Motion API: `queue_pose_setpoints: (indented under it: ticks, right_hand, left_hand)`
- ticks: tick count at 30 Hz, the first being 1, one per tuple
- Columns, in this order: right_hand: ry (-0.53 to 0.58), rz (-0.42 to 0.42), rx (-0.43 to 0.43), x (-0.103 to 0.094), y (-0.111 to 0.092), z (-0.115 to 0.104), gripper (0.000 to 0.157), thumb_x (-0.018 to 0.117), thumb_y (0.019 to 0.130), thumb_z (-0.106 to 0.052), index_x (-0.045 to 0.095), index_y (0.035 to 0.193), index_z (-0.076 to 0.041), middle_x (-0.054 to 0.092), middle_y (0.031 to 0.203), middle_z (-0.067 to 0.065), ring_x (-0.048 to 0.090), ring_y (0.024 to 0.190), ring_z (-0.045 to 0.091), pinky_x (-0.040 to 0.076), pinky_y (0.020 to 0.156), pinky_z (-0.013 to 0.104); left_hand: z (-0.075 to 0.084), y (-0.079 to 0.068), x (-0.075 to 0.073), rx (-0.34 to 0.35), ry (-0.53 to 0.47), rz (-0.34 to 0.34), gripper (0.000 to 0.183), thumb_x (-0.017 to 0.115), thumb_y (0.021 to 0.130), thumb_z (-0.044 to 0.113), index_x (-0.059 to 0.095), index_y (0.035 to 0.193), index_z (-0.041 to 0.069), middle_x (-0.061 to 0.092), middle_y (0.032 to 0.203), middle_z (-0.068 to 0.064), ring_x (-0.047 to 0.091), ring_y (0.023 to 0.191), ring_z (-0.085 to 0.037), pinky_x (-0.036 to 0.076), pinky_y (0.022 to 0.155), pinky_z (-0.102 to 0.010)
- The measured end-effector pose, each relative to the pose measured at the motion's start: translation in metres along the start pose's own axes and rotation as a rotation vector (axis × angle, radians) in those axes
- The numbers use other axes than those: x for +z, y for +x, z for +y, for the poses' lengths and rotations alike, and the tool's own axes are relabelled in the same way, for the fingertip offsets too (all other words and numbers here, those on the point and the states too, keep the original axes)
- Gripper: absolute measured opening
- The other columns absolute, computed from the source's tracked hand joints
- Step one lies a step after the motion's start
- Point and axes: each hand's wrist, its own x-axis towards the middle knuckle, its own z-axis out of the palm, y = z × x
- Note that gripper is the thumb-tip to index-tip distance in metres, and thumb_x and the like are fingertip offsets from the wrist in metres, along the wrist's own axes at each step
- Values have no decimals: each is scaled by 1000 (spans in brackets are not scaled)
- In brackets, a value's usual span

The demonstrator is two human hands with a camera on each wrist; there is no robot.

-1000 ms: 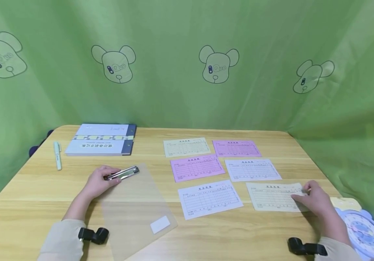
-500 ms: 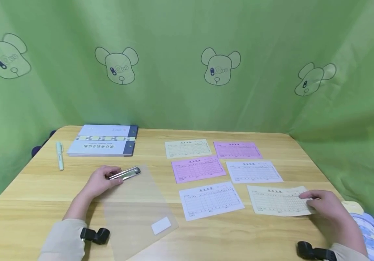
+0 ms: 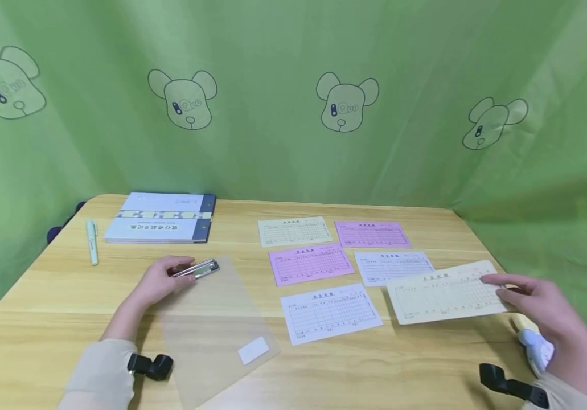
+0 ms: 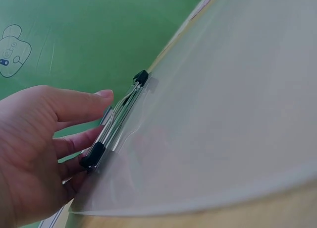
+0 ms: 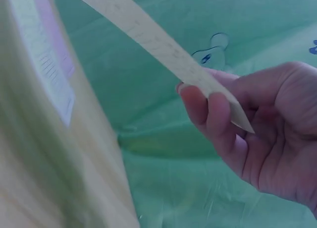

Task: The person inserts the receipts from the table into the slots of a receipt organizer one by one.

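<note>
A translucent clipboard (image 3: pixel 213 336) with a white label lies on the table's left half. My left hand (image 3: pixel 162 280) grips its metal clip (image 3: pixel 203 269) at the far end. In the left wrist view the thumb is at one side of the clip (image 4: pixel 116 124) and the other fingers curl at the other. My right hand (image 3: pixel 546 310) pinches the right edge of a cream printed form slip (image 3: pixel 439 296), lifted and tilted above the table. The right wrist view shows that slip (image 5: pixel 148 42) nearly edge-on between thumb and fingers. It partly covers a white slip (image 3: pixel 390 267) behind it.
Another white slip (image 3: pixel 331 314), two pink slips (image 3: pixel 311 263) and a second cream slip (image 3: pixel 295 232) lie on the table (image 3: pixel 375 370). A ledger book (image 3: pixel 162 219) and a mint pen (image 3: pixel 92 242) are at the back left. A blue toy clock (image 3: pixel 534 344) is behind the right wrist.
The right hand has shifted its grip on the cream slip and raised it off the table, up and to the right. The left hand has stayed at the clip.
</note>
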Motion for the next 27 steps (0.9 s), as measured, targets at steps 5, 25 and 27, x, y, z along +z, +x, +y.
queue_pose_setpoints:
  ticks: [5, 25, 27]
  right_hand:
    - [87, -13, -42, 2, 5, -14, 30, 52, 86, -11, 55, 117, -9, 45, 100, -27, 48, 84, -8, 44, 64, 17]
    - [585, -221, -246, 98, 59, -68, 39, 50, 82, 7, 47, 120, 2, 51, 110, 0, 58, 83, 16, 47, 68, 31]
    - [562, -240, -243, 111, 67, -76, 39, 50, 81, 7, 46, 120, 5, 50, 110, 3, 58, 82, 18, 47, 67, 32]
  left_hand:
    - [-1, 0, 3, 32, 16, 10, 45, 70, 69, 14, 57, 110, -1, 54, 104, -18, 49, 89, -29, 37, 74, -41]
    - [-1, 0, 11, -3, 132, 35, 40, 65, 76, 20, 58, 112, 5, 52, 99, -14, 44, 89, -29, 32, 73, -40]
    - [-1, 1, 11, -12, 140, 38, 39, 65, 77, 21, 58, 112, 6, 52, 99, -13, 43, 90, -29, 31, 73, -40]
